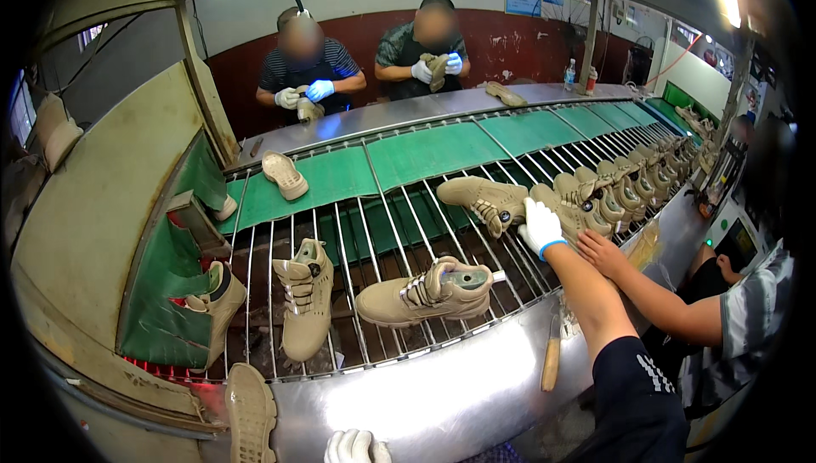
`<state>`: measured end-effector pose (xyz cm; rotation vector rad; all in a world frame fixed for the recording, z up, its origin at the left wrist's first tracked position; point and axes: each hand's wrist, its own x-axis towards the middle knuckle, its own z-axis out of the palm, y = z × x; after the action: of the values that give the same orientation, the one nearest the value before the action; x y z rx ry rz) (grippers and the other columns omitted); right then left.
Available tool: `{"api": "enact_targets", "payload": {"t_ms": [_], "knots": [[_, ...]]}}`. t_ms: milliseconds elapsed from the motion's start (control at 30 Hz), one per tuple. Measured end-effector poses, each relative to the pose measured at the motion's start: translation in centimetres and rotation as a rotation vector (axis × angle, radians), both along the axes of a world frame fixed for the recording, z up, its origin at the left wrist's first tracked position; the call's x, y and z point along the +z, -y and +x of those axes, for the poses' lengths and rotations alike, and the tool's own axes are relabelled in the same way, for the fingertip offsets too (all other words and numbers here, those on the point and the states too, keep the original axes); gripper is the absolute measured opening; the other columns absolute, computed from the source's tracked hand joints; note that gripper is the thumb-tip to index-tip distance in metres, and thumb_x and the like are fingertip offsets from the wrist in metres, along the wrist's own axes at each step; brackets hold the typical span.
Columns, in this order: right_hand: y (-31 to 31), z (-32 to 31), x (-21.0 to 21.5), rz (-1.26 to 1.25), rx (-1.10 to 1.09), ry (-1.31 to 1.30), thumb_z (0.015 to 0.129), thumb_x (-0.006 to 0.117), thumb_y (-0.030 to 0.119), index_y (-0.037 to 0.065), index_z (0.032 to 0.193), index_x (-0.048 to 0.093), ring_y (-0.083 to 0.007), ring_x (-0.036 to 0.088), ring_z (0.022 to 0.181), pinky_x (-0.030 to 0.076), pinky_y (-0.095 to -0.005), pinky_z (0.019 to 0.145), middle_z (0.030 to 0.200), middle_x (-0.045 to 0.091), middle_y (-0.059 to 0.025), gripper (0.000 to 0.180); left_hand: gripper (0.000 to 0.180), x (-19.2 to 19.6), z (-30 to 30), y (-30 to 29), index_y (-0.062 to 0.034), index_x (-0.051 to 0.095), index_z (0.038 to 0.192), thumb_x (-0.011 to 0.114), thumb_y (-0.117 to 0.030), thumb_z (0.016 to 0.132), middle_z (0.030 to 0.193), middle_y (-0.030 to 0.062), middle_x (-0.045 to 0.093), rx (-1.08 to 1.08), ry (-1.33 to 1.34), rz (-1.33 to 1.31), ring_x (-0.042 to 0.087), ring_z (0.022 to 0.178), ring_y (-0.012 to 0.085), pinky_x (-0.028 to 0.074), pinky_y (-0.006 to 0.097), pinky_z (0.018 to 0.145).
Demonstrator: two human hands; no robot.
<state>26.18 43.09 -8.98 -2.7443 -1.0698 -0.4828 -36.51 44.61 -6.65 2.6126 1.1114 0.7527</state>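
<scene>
My right hand (pixel 541 227), in a white glove with a blue cuff, closes on the collar end of a beige lace-up shoe (pixel 472 194) over the rack of metal rods. That shoe lies tilted, its toe to the left. Only the gloved fingers of my left hand (pixel 355 447) show at the lower edge, loosely bent, thumb apart, with nothing seen in them. Nearest to them is a beige shoe sole (pixel 250 408) on the metal ledge. Another beige shoe (pixel 429 295) lies sideways on the rods, and one more (pixel 303 297) points its toe toward me.
A wooden-handled tool (pixel 551 364) lies on the metal ledge (pixel 476 378). Packed shoes (pixel 629 187) fill the rack's right side. A person's bare hand (pixel 600 254) reaches in beside my forearm. Two gloved people work across the green belt (pixel 425 155), where a loose sole (pixel 285 176) rests.
</scene>
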Motion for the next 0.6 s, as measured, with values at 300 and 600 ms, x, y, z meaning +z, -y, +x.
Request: {"api": "enact_targets", "payload": {"t_ms": [300,600], "knots": [[-7.2,-5.0,0.6,-0.152,0.458,0.366,0.093,0.061,0.016,0.010,0.109,0.073,-0.0337,0.065,0.094,0.053,-0.0479,0.081,0.114,0.066,-0.0124,0.021,0.033,-2.7,-1.7,-0.1,-0.0068,0.074,0.119,0.074,-0.028,0.093,0.122,0.0203,0.073,0.028,-0.056,-0.017,0.066,0.115,0.0427,0.049,0.054,0.104],[-4.1,-6.9,9.7,0.076,0.457,-0.022,0.085,0.074,0.027,0.019,0.096,0.081,-0.0344,0.069,0.102,0.056,-0.0460,0.089,0.107,0.068,-0.0124,0.015,0.034,-3.1,-2.1,-0.3,-0.0084,0.073,0.119,0.073,-0.031,0.094,0.120,0.0195,0.072,0.014,0.033,0.035,0.065,0.113,0.0419,0.049,0.054,0.104]]}}
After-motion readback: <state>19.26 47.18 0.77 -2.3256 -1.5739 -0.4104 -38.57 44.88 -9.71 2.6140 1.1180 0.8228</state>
